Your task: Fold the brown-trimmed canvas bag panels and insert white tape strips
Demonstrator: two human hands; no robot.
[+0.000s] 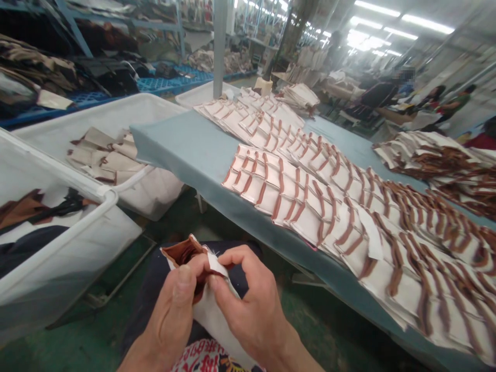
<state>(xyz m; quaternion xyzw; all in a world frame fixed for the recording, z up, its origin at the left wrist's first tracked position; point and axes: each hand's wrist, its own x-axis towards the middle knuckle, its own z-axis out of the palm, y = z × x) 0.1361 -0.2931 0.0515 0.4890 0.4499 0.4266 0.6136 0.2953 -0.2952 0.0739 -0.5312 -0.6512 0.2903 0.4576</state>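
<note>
Over my lap, both hands pinch a small fabric piece [194, 258], white with brown trim. My left hand [174, 305] grips its left side, thumb on top. My right hand [248, 299] pinches the white edge next to it, fingers curled. To the right stands a long grey-blue table [186, 150] covered with overlapping rows of similar white-and-brown pieces [310, 196].
Two white fabric bins [77, 243] stand to my left; the farther bin [116, 155] holds more cut pieces. Another heap of pieces [437, 160] lies at the table's far right. Shelving and blue pallets fill the back left. Other people sit in the far right background.
</note>
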